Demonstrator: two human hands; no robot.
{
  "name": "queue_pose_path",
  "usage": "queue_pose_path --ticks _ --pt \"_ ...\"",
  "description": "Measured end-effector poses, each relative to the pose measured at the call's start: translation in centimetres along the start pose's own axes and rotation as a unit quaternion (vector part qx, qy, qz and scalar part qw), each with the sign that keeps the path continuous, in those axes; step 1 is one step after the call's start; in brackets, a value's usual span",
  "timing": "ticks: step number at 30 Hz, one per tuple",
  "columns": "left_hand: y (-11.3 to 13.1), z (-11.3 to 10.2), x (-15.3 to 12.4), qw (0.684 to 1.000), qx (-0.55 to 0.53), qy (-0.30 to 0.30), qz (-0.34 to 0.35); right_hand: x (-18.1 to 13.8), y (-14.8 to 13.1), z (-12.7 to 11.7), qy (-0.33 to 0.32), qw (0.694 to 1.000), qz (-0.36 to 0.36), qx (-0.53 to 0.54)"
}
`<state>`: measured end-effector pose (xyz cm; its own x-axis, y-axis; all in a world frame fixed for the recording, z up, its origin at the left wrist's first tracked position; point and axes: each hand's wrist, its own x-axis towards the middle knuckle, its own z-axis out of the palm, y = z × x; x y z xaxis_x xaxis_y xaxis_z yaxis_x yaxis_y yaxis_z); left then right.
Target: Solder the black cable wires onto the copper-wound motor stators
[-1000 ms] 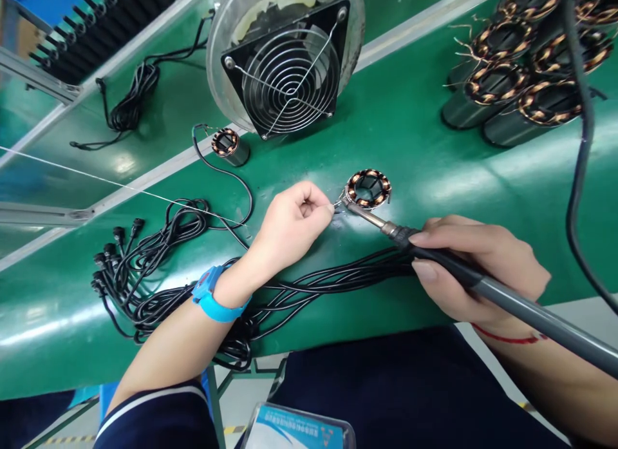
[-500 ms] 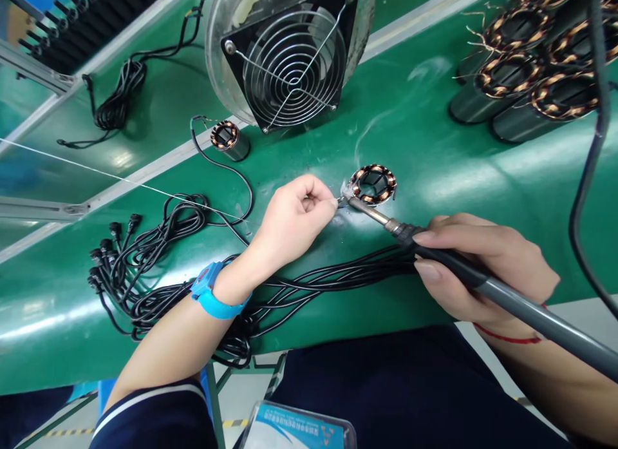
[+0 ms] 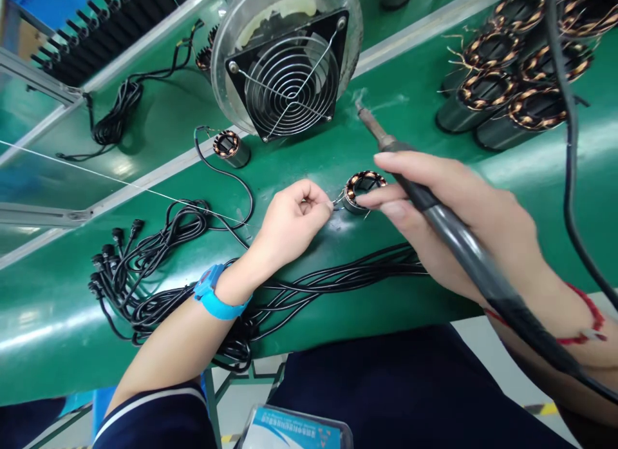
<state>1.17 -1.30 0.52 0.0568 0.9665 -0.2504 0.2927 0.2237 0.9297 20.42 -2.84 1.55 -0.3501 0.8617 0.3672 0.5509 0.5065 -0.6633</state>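
Observation:
A small stator [image 3: 360, 188] with copper windings lies on the green bench [image 3: 410, 178]. My left hand [image 3: 290, 220] is closed in a pinch just left of the stator, holding thin wire leads that run to it. My right hand [image 3: 454, 217] grips a soldering iron [image 3: 434, 210] with its tip raised and pointing away toward the fan, a wisp of smoke at the tip. The fingertips of that hand touch the stator's right side. A thin solder wire [image 3: 120, 181] stretches in from the left toward my left hand.
A fan [image 3: 290, 75] in a round clear housing stands behind the stator. Another small stator [image 3: 230, 146] with a black lead lies left of it. Several larger stators [image 3: 506, 95] are grouped at the far right. Bundled black cables [image 3: 159, 268] lie under my left forearm.
My right hand lifted the iron's tip off the stator joint and swung it up toward the fan, while its fingers moved onto the stator. My left hand stayed pinched in place.

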Motion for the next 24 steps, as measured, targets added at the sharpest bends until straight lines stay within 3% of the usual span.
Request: queue_pose_path --ticks 8,14,17,21,24 --pt "-0.4 -0.1 0.0 1.000 -0.007 -0.009 0.004 0.0 1.9 2.4 0.002 0.999 -0.044 0.002" --pt "0.2 -0.2 -0.1 0.998 -0.048 -0.031 -0.022 -0.2 1.8 3.0 0.045 0.998 -0.043 -0.012" --pt "0.2 -0.3 -0.2 0.996 -0.064 -0.054 -0.010 -0.2 1.6 3.3 0.033 0.997 -0.043 -0.055" --pt "-0.4 -0.4 -0.5 0.993 0.006 -0.025 0.116 -0.1 1.2 3.7 0.032 0.996 -0.061 -0.061" --pt "-1.0 -0.4 -0.8 0.954 0.112 0.028 0.277 0.0 1.1 3.8 0.043 0.997 -0.050 -0.032"
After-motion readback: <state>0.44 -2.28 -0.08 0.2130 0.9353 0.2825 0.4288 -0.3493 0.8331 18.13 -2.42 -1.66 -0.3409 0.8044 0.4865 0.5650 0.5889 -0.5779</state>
